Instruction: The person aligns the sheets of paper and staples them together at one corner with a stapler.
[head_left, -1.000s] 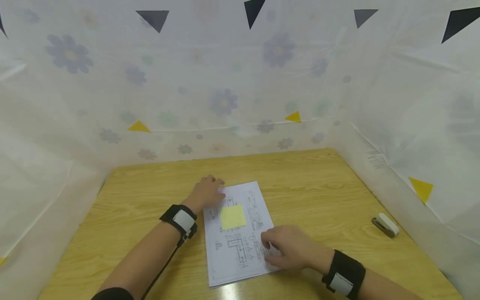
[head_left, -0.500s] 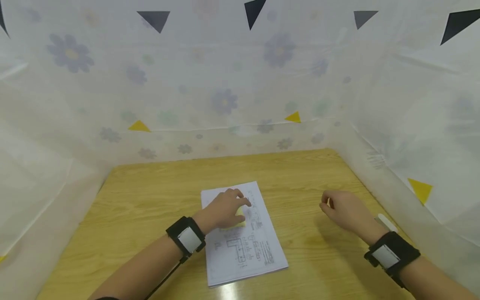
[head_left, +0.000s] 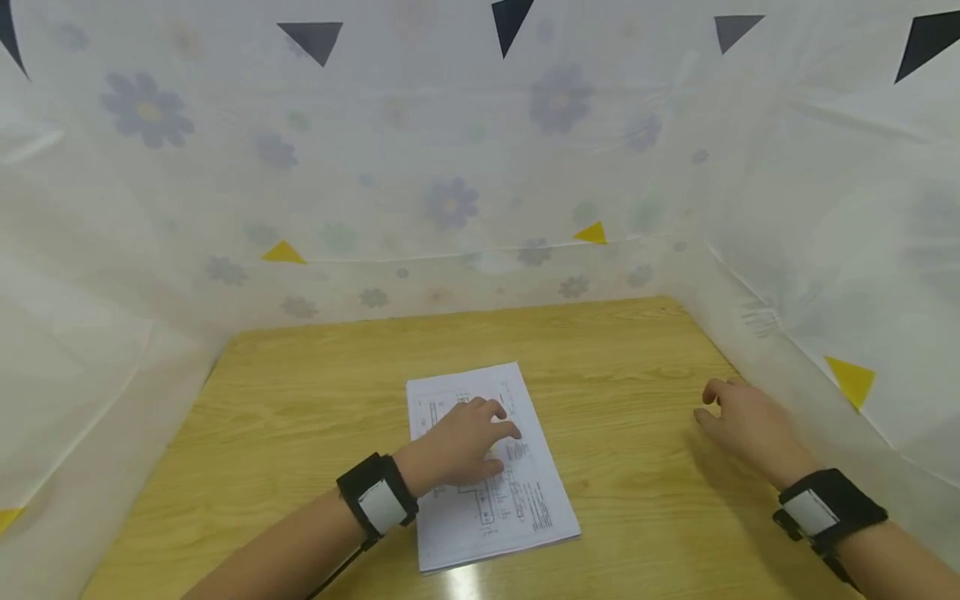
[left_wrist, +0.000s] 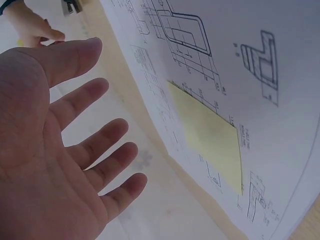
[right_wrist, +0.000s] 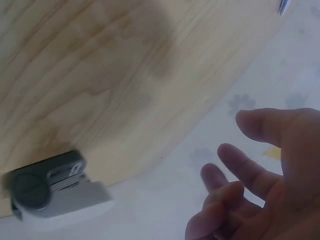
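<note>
A stack of white printed drawings (head_left: pixel 517 500) lies in the middle of the wooden table (head_left: pixel 315 392). My left hand (head_left: pixel 468 437) is over the stack's middle, hiding the yellow sticky note in the head view. In the left wrist view the left hand (left_wrist: pixel 75 140) is spread flat with straight fingers, just off the paper (left_wrist: pixel 260 45), and the sticky note (left_wrist: pixel 210 135) shows beside it. My right hand (head_left: pixel 738 417) hovers near the table's right edge and holds nothing. The right wrist view shows its fingers (right_wrist: pixel 235 165) loosely curled above a white and grey stapler (right_wrist: pixel 50 192).
Thin white sheeting (head_left: pixel 450 167) printed with flowers and triangles walls the table at the back and on both sides. It comes close to the right hand at the right edge. Bare wood lies to the left of the paper and behind it.
The right hand left the paper's lower right corner and moved right, now covering the stapler in the head view. The left hand slid from the paper's top left corner to over the sticky note.
</note>
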